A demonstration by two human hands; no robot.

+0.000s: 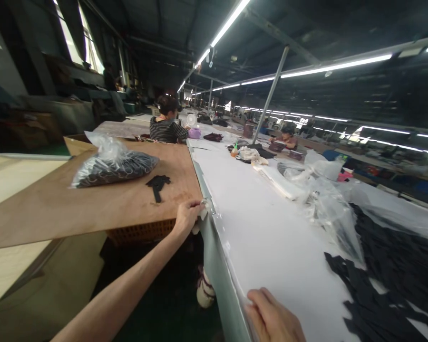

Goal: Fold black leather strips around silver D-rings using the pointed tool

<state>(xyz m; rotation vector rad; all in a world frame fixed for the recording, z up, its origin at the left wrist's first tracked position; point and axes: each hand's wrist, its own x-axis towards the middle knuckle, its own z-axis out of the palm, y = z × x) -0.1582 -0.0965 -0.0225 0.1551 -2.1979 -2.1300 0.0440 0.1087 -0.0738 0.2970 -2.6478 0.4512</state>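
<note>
My left hand [186, 215] reaches forward and grips the near edge of the long white table [257, 228], its fingers curled over a clear plastic sheet [214, 211] at the rim. Closer to me, my right hand [273, 317] rests on the same edge, fingers bent over the sheet's border. Beside my left hand lies a brown plywood board [92, 199] with a small black fabric piece [158, 183] on it. A pile of black fabric cut pieces [388, 285] covers the table to the right of my right hand.
A clear bag of dark parts [110, 166] sits on the board. Crumpled plastic bags [328, 199] and cloth lie further along the table. A person in a striped top [167, 128] sits ahead; another person [288, 137] works at the far right. A dark gap opens below.
</note>
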